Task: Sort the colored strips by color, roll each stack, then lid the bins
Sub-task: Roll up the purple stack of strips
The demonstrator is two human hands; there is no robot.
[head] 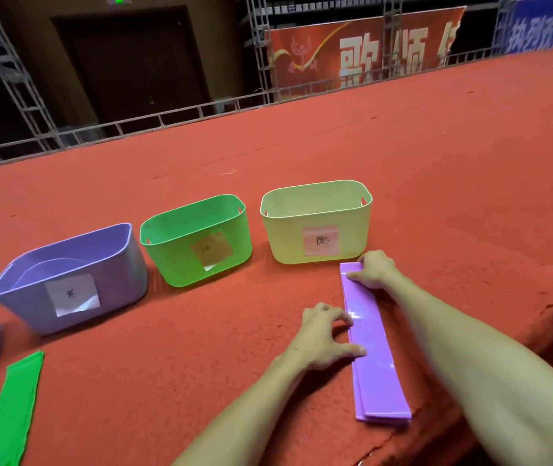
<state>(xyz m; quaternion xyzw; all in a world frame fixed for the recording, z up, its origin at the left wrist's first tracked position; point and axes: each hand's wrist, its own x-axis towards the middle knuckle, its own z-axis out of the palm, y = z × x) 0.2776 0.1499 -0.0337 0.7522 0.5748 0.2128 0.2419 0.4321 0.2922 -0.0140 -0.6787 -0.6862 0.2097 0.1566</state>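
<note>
Head view: a flat stack of glossy purple strips (374,361) lies on coarse red carpet (201,348). The right hand (374,269) grasps its far end; the left hand (322,336) pinches its edge with curled fingers.

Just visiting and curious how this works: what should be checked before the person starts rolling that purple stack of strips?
1. Purple strips stacked evenly: ok, near end slightly staggered.
2. Right hand grips the far end: ok.
3. Left hand steadies the left edge: cannot tell how firmly.
4. Purple bin unlidded: ok.
5. Stray colours inside the stack: cannot tell.
6. Green strip sorted: not ok, lies loose at bottom left.
</note>
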